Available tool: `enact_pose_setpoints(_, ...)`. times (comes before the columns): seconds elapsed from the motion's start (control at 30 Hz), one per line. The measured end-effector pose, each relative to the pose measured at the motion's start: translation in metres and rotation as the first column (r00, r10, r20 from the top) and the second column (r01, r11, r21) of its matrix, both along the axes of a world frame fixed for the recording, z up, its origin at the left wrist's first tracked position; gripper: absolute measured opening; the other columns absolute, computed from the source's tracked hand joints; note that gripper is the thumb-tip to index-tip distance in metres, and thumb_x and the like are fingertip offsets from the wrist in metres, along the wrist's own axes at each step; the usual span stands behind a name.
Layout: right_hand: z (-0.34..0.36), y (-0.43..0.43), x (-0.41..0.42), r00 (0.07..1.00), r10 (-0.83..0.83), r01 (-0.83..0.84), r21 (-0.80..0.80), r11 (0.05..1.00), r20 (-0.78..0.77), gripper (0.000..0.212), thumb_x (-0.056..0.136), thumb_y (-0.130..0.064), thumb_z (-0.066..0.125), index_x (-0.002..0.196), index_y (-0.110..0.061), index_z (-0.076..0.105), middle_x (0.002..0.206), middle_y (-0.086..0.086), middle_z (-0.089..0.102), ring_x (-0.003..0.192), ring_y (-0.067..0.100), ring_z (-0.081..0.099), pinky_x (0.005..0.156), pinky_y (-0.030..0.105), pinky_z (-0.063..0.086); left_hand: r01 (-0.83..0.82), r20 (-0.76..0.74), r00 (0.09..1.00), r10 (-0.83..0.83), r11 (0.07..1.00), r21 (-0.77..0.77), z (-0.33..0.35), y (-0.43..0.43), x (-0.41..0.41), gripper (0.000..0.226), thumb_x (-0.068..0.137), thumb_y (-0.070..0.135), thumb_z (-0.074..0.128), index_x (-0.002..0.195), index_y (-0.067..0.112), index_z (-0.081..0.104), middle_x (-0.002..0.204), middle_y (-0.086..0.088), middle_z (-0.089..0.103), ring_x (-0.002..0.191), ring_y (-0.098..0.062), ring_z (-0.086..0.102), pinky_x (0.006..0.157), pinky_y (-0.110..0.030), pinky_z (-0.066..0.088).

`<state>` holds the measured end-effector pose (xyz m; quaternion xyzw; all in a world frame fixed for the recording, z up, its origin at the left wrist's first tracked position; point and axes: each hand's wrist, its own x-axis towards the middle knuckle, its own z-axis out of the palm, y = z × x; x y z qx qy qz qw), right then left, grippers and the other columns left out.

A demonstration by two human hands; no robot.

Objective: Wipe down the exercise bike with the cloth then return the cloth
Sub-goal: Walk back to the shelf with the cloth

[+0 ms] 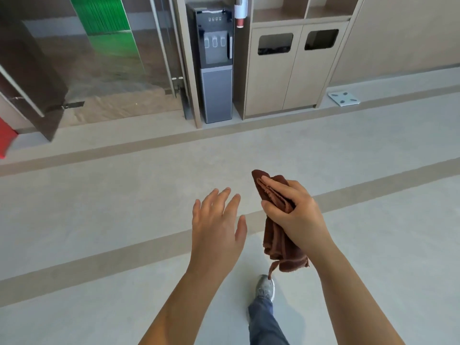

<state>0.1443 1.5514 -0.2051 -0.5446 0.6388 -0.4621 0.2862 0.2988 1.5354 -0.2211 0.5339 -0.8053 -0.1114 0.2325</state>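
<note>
A brown cloth (276, 247) is bunched in my right hand (292, 215), whose fingers and thumb curl round its upper part while the rest hangs down below the palm. My left hand (217, 225) is held out beside it to the left, fingers spread and straight, holding nothing and a little apart from the cloth. Both hands are in the air above a pale grey floor. No exercise bike is in view.
Ahead stand a grey water dispenser (216, 63) and a beige cabinet with two bin openings (293, 70). A glass door (104, 61) is at the left. A bathroom scale (343, 98) lies on the floor at the right. My foot in a grey shoe (265, 287) is below.
</note>
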Motion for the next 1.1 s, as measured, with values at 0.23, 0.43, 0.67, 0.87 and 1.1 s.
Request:
enact_pose_setpoints(0.23, -0.005, -0.157, -0.109, 0.997, -0.068, 0.067, -0.013, 0.998, -0.036, 0.042, 0.08, -0.012, 0.066, 0.117, -0.032, 0.061, 0.104, -0.006, 0.055, 0.092, -0.002, 0.054, 0.072, -0.001, 0.037, 0.039, 0.01, 0.999, -0.039, 0.999, -0.013, 0.003, -0.17, -0.105, 0.036, 0.086, 0.018, 0.059, 0.121, 0.009, 0.057, 0.131, -0.01, 0.053, 0.126, -0.03, 0.042, 0.106, -0.052, 0.025)
enact_pose_setpoints(0.43, 0.006, -0.277, -0.176, 0.996, -0.057, 0.057, -0.001, 0.998, -0.068, 0.044, 0.08, -0.014, 0.065, 0.118, -0.036, 0.059, 0.107, -0.01, 0.053, 0.094, -0.009, 0.05, 0.074, -0.001, 0.038, 0.042, -0.04, 0.998, -0.043, 0.999, -0.008, 0.011, -0.292, -0.171, 0.036, 0.087, 0.019, 0.057, 0.123, 0.011, 0.056, 0.131, -0.008, 0.053, 0.126, -0.028, 0.042, 0.107, -0.052, 0.026)
enact_pose_setpoints(0.67, -0.001, -0.414, -0.186, 0.997, 0.046, -0.043, 0.039, 0.998, -0.064, 0.045, 0.081, -0.015, 0.065, 0.119, -0.038, 0.058, 0.109, -0.012, 0.054, 0.093, -0.004, 0.054, 0.077, 0.005, 0.043, -0.04, -0.015, 0.999, 0.041, 0.996, 0.078, -0.002, -0.419, -0.177, 0.042, 0.09, 0.031, 0.049, 0.13, 0.02, 0.049, 0.142, -0.001, 0.042, 0.133, -0.021, 0.032, 0.112, -0.042, 0.014)
enact_pose_setpoints(0.87, -0.007, -0.565, -0.169, 0.995, 0.045, -0.042, 0.036, 0.998, -0.093, 0.044, 0.081, -0.016, 0.065, 0.118, -0.039, 0.057, 0.106, -0.014, 0.053, 0.09, -0.004, 0.054, 0.074, 0.005, 0.044, -0.055, 0.044, 0.998, 0.052, 0.997, 0.062, -0.013, -0.574, -0.161, 0.046, 0.092, 0.037, 0.04, 0.135, 0.023, 0.042, 0.147, 0.0, 0.035, 0.137, -0.02, 0.024, 0.114, -0.041, 0.007)
enact_pose_setpoints(1.1, 0.015, -0.74, -0.132, 0.992, 0.077, -0.074, 0.034, 0.997, -0.102, 0.044, 0.082, -0.019, 0.065, 0.12, -0.037, 0.057, 0.106, -0.016, 0.053, 0.091, -0.002, 0.054, 0.075, 0.003, 0.043, -0.076, 0.079, 0.994, 0.074, 0.997, 0.025, 0.003, -0.748, -0.131, 0.048, 0.093, 0.041, 0.037, 0.139, 0.026, 0.035, 0.149, 0.002, 0.03, 0.138, -0.019, 0.019, 0.112, -0.037, -0.001)
